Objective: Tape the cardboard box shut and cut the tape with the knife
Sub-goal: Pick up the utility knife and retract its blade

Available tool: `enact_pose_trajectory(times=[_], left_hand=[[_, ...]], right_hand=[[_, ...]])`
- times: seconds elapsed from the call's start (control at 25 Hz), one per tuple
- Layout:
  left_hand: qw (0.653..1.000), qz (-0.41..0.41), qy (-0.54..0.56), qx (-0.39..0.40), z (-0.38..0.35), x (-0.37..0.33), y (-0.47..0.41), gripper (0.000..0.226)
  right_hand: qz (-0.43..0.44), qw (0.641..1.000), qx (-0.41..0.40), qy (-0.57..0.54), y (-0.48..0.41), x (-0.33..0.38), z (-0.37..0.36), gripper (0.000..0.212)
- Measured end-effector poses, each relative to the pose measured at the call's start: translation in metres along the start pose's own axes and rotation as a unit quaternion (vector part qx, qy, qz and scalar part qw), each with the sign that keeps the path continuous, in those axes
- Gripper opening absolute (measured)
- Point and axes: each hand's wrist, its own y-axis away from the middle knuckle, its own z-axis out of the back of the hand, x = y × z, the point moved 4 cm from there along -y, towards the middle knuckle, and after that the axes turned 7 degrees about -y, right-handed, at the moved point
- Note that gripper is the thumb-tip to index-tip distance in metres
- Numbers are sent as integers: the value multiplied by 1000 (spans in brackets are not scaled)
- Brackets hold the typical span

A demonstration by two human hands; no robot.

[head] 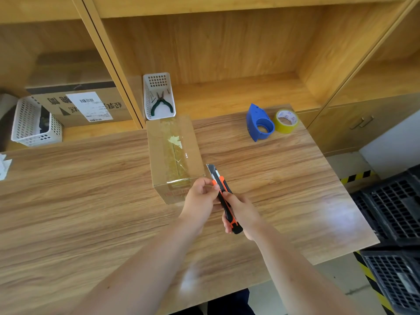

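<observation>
A small cardboard box (173,153) stands on the wooden table (91,189), its flaps closed under a strip of clear tape that runs along the top and over the near edge. Just in front of the box's near right corner, my right hand (242,212) grips the handle of an orange and black utility knife (223,196). Its blade is extended and points away from me. My left hand (200,198) pinches the knife's front end near the slider. A yellow tape roll (286,121) and a blue tape dispenser (259,122) lie at the table's far right.
A white basket with pliers (159,96) stands right behind the box. On the left shelf are a second white basket (34,123) and a labelled carton (86,105). Black plastic crates (391,223) sit beyond the table's right edge. Paper scraps (4,165) lie at the far left.
</observation>
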Motion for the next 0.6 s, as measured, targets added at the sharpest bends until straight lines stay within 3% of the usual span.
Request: enact_pose_trajectory(times=[0.6], left_hand=[[997, 42, 60, -29, -26, -49, -38, 14]], right_hand=[[38, 996, 51, -64, -32, 40, 30, 23]])
